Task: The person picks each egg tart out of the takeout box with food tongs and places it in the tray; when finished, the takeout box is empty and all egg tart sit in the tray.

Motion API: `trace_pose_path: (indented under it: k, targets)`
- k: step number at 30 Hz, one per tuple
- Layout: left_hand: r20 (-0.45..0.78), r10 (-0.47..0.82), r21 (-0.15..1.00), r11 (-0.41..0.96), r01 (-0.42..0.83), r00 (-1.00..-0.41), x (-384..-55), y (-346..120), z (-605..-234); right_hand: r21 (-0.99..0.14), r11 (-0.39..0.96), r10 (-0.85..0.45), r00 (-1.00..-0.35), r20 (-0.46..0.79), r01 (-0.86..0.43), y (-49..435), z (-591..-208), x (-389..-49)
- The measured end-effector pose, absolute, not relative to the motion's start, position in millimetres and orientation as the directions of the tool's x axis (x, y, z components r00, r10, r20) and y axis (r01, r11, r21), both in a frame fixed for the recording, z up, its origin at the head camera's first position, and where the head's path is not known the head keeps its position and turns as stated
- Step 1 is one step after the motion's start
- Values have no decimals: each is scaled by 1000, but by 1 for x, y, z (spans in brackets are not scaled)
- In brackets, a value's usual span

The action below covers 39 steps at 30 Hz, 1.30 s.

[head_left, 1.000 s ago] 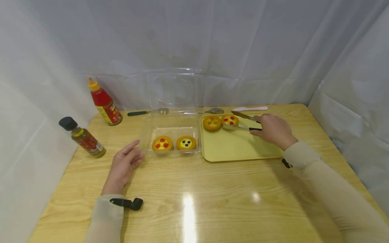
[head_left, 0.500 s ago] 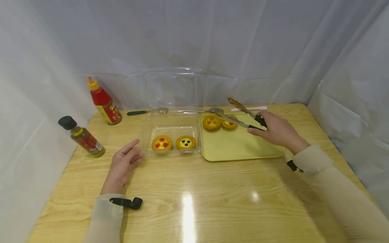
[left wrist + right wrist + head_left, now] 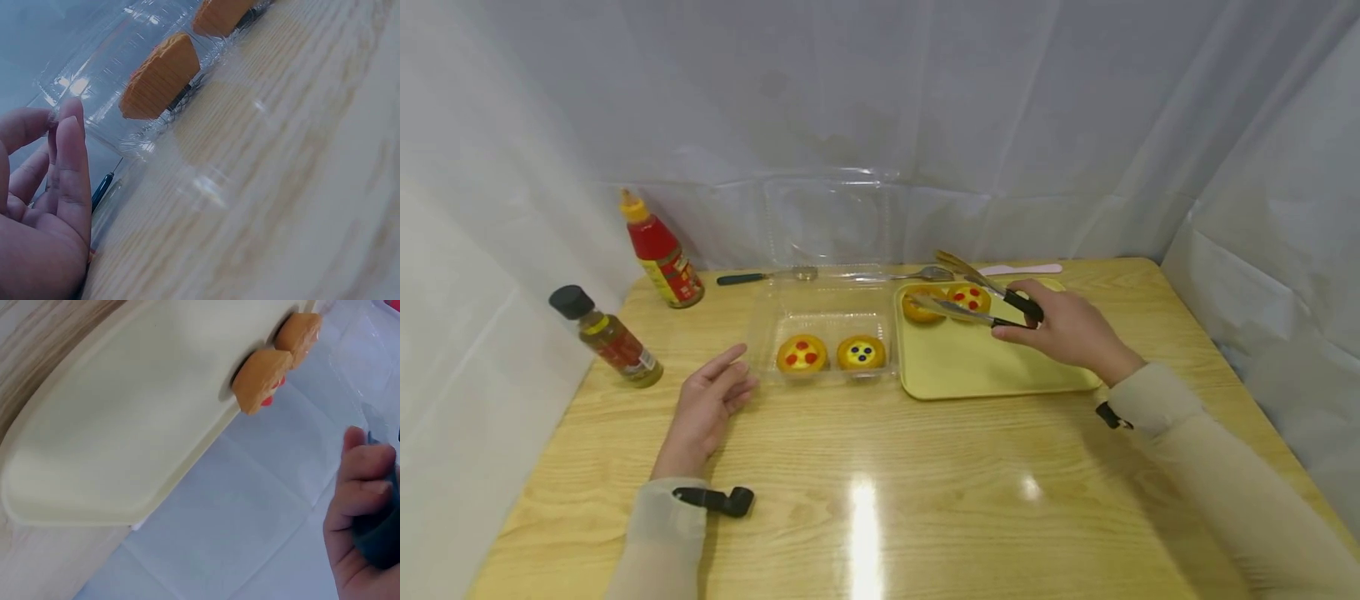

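My right hand point(image 3: 1063, 329) grips the tongs point(image 3: 1024, 305) by their black handles. The tongs' arms are spread over the left end of a yellow tray point(image 3: 992, 358), one tip overlapping the browned tart point(image 3: 923, 317). Beside that tart is another with red spots point(image 3: 967, 297). Left of the tray, a clear hinged plastic box point(image 3: 820, 321), lid up, holds a red-spotted tart point(image 3: 802, 355) and one with dark blue spots point(image 3: 861, 354). My left hand point(image 3: 700, 412), fingers loosely bent, is right at the box's left edge; in the left wrist view its fingertips point(image 3: 72, 125) overlap the clear plastic.
A red sauce bottle point(image 3: 662, 258) and a dark-capped bottle point(image 3: 613, 346) stand at the left. Behind the box lies a green-handled utensil point(image 3: 741, 279). A fork point(image 3: 928, 272) and a pale pink knife point(image 3: 1030, 268) lie along the back edge before the white curtain point(image 3: 970, 117).
The tongs were around the red-spotted tart on the tray, then rose off it to the right. Now they have moved left over the browned tart. The left hand has stayed in place.
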<state>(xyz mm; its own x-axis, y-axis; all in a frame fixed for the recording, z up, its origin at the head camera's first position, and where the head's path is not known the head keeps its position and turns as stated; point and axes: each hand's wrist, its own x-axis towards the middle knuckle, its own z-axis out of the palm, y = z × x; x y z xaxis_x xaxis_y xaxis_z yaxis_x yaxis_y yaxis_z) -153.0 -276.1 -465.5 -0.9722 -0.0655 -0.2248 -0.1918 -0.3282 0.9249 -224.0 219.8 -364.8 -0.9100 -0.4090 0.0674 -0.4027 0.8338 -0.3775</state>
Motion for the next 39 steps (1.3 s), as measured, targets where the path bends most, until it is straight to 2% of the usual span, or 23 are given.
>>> trace_pose_path:
  k: [7,11,19,28,33,39]
  targets:
    - [-227,-73,925,-330,-191,-971,-153,-275,-466,-353,802,-465,-875,135,-481,208,-367,-229]
    - [-228,-78,929,-316,-193,-970,-152,-275,-465,-334,790,-502,-855,131,-514,200,-368,-231]
    - [-235,-83,926,-322,-197,-968,-152,-274,-463,-261,728,-621,-771,138,-633,179,-367,-235]
    - [-215,-88,932,-317,-177,-973,-151,-274,-463,-201,712,-678,-733,55,-673,155,-367,-243]
    - [-215,-82,932,-317,-179,-973,-152,-274,-463,-209,680,-713,-700,31,-702,142,-368,-249]
    - [-209,-78,932,-317,-174,-975,-152,-274,-463,-193,680,-723,-691,-16,-707,128,-369,-254]
